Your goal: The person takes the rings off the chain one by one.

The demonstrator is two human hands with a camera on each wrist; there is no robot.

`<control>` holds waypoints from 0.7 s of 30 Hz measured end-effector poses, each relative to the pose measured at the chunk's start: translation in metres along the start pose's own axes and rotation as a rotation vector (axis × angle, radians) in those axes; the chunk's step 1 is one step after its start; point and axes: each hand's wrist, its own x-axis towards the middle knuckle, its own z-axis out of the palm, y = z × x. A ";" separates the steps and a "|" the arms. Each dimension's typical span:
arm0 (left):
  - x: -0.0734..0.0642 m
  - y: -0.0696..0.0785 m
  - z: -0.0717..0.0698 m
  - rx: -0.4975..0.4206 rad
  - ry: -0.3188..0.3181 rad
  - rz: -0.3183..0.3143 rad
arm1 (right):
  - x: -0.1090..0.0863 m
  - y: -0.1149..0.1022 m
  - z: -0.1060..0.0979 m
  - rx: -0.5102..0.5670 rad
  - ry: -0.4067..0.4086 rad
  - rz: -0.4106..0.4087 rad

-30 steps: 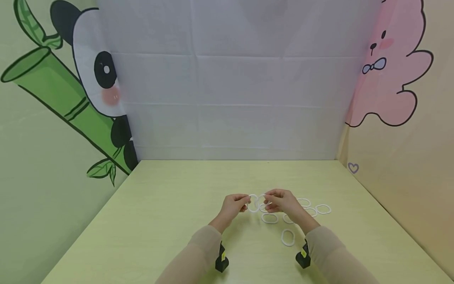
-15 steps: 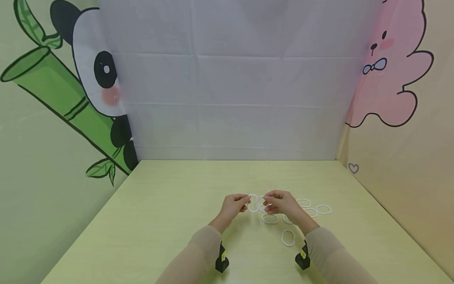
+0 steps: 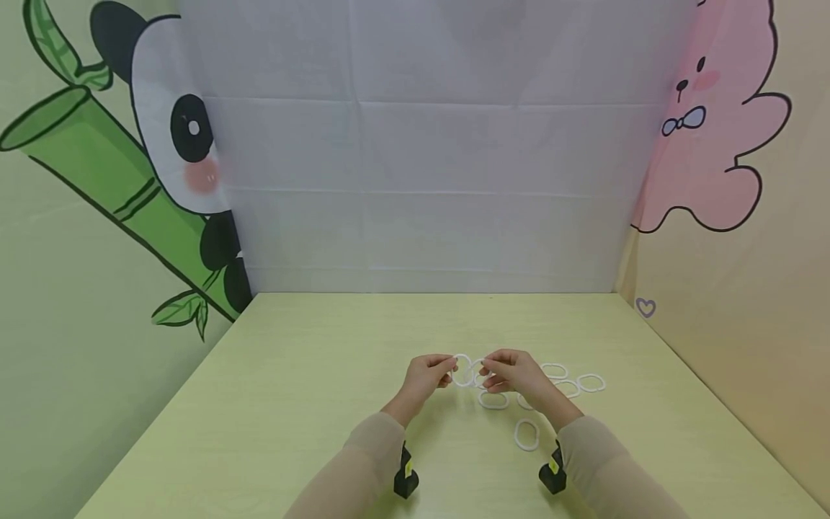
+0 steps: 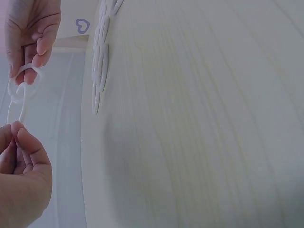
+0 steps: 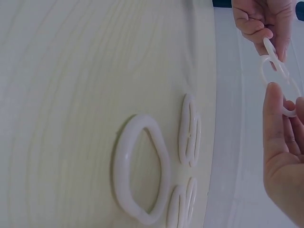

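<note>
My left hand pinches a white oval ring between thumb and fingertips, just above the table. Facing it, my right hand pinches a second white ring by its edge. The two held rings overlap between the hands and appear to pass through each other in both wrist views. In the left wrist view, the left-hand ring hangs below the other. On the table close by lie several more white rings, some partly hidden behind my right hand and forearm. One lone ring looks large in the right wrist view.
A pale wood-grain table spans the front. Loose rings lie around the right forearm, including one ring near the hands and another ring farther right. A white sheet hangs behind, between walls with cartoon pictures.
My right hand has dipped very slightly, along with its ring. The left hand keeps its place and its grip, and the table rings have not moved.
</note>
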 end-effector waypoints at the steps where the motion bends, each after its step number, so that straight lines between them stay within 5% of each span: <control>1: 0.000 0.000 0.000 -0.002 0.001 0.000 | 0.000 0.000 0.000 0.000 -0.001 0.001; 21: 0.002 -0.002 0.003 -0.021 0.024 -0.015 | 0.001 0.004 0.000 -0.004 -0.001 0.008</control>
